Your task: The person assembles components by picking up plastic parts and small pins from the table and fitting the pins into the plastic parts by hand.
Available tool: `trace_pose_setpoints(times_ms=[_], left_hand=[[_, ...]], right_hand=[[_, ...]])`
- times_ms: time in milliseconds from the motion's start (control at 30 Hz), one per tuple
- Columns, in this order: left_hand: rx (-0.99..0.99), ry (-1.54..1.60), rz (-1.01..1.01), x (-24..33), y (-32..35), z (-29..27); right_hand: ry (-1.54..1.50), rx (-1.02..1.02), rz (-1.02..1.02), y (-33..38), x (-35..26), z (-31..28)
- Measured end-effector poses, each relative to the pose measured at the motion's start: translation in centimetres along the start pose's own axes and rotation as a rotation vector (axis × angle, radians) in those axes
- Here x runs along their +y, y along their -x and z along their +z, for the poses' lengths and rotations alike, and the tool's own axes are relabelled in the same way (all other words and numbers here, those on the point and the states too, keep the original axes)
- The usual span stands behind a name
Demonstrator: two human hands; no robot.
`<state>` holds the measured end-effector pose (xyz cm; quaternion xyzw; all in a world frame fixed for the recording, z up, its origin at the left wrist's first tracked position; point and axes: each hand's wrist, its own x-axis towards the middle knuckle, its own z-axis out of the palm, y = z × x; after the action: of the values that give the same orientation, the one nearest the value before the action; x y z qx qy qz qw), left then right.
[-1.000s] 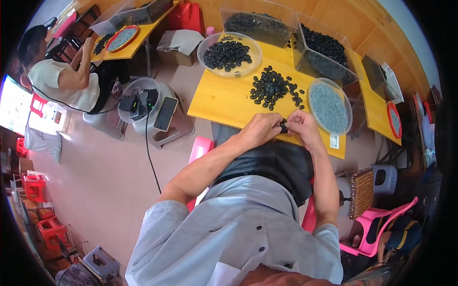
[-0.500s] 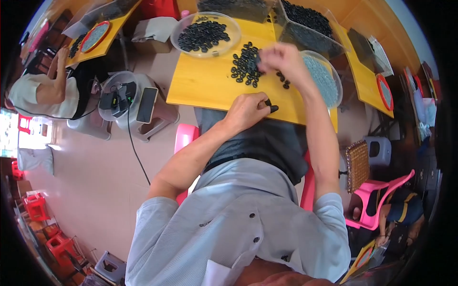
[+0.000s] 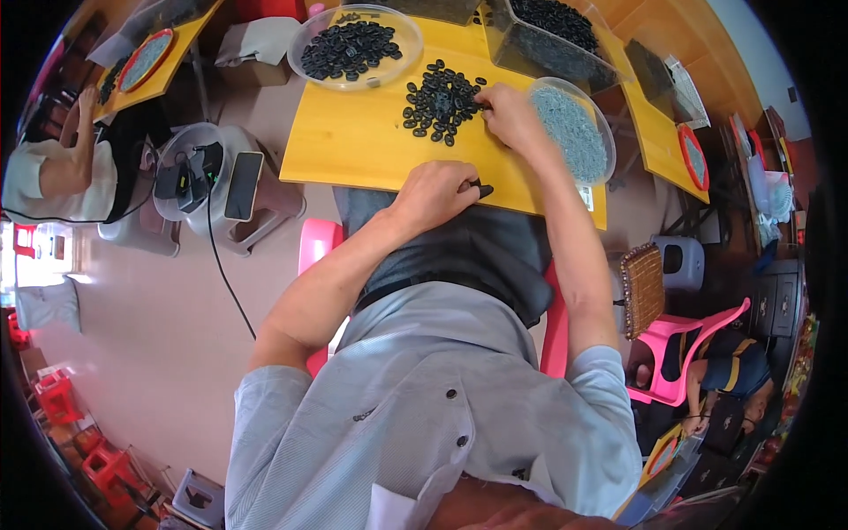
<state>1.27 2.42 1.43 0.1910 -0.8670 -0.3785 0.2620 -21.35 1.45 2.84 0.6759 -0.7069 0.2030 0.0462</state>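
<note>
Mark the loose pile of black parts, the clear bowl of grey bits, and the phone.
loose pile of black parts [image 3: 439,100], head view, pile's middle.
clear bowl of grey bits [image 3: 579,137], head view, grey contents.
phone [image 3: 242,185], head view, screen centre.

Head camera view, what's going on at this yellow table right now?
A person sits at a yellow table sorting small black parts. The right hand reaches into the loose pile of black parts in the middle of the table, beside a clear bowl of pale grey pieces. The left hand rests near the table's front edge, pinching one small black part. Another clear bowl of black parts sits farther back on the left. A second person works at a separate table to the left.
</note>
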Motion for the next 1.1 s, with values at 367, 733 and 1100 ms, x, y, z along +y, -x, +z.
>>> trace_pose_setpoints(times_ms=[367,733,1100], left_hand=[[-0.037,0.006,-0.053,0.1,-0.2,-0.1],[0.026,0.086,-0.085,-0.3,-0.3,0.0],[0.245,0.769,-0.404,-2.4,-1.4,0.8]], right_hand=[[-0.148,-0.139,0.164,1.1,-1.3,-2.6],[-0.088,-0.223,0.134,0.9,-1.5,-2.1],[-0.8,-0.175,0.439,4.5,-3.4,-3.1]])
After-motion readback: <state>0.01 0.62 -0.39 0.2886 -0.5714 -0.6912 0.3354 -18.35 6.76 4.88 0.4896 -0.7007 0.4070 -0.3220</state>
